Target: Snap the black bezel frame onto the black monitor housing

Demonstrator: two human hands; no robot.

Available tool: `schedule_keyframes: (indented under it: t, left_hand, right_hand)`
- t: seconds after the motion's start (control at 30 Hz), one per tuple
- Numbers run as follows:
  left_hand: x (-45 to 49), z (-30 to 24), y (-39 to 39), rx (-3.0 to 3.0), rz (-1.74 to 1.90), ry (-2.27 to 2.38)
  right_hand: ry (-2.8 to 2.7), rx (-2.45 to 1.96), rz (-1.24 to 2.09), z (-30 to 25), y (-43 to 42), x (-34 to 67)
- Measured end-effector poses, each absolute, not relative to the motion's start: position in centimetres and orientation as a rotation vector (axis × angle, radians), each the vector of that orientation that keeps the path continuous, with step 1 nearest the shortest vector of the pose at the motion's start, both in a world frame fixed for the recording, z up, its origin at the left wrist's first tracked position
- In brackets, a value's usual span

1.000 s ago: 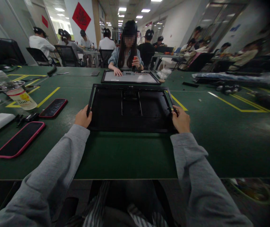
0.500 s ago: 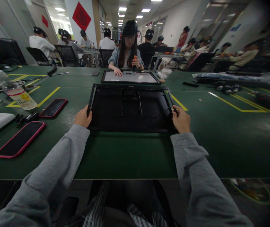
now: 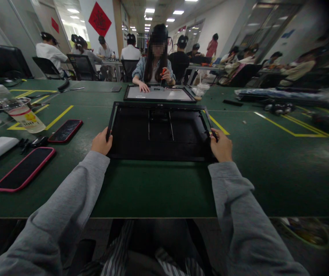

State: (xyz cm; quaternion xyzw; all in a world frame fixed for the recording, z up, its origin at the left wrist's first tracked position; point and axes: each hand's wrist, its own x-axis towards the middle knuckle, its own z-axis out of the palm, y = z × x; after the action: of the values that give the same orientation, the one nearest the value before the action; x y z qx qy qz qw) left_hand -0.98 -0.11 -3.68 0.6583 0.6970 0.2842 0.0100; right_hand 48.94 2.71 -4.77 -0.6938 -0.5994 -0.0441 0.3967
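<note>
My left hand (image 3: 101,141) gripping the left edge of the black monitor back panel (image 3: 158,132), my right hand (image 3: 221,145) gripping its right edge; panel flat on the green tabletop (image 3: 152,188) before me; two pink-cased phones (image 3: 26,168) lying well to my left

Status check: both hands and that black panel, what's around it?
Left hand grips black panel at its left edge, right hand at its right edge. Panel flat on green table. Two phones left of it, apart.
</note>
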Motion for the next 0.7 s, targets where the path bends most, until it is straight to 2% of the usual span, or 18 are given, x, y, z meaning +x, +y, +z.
schedule_keyframes:
  t: [0.7]
  left_hand:
    - [-1.05,-3.72,-0.09,2.065,0.895,2.161]
  right_hand:
    - [-1.511,-1.765,-0.115,-4.65,2.60,48.83]
